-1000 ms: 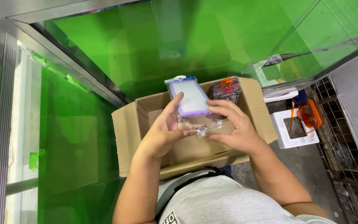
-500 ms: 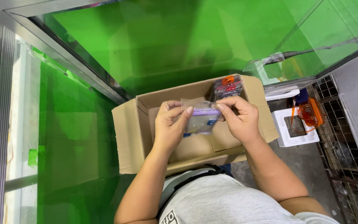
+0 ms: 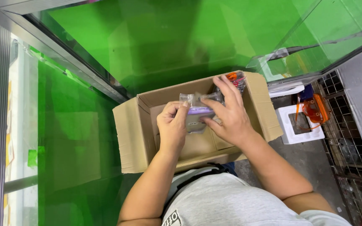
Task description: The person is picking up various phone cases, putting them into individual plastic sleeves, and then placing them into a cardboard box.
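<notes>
- Left hand [image 3: 173,127]: over the open cardboard box [image 3: 135,134], fingers [image 3: 180,112] closed on the left edge of a purple item in a clear plastic bag [image 3: 197,114].
- Right hand [image 3: 227,115]: laid over the right side of the same bagged item, fingers [image 3: 214,104] curled onto it; the fingertips reach toward the far corner of the box.
- Purple item in a clear plastic bag: flat, held between both hands just above the box's opening, toward its far half; the crumpled top of the bag sticks up between the hands.
- Cardboard box: brown, flaps open, resting against the person's body, in front of a green surface [image 3: 168,37].
- Orange-and-dark packaged item [image 3: 236,77]: in the far right corner of the box, partly hidden by the right hand.
- White foam tray [image 3: 288,134]: on the floor to the right of the box, beside an orange object [image 3: 315,109]; what it is cannot be told.
- Metal wire rack [image 3: 348,138]: further right.
</notes>
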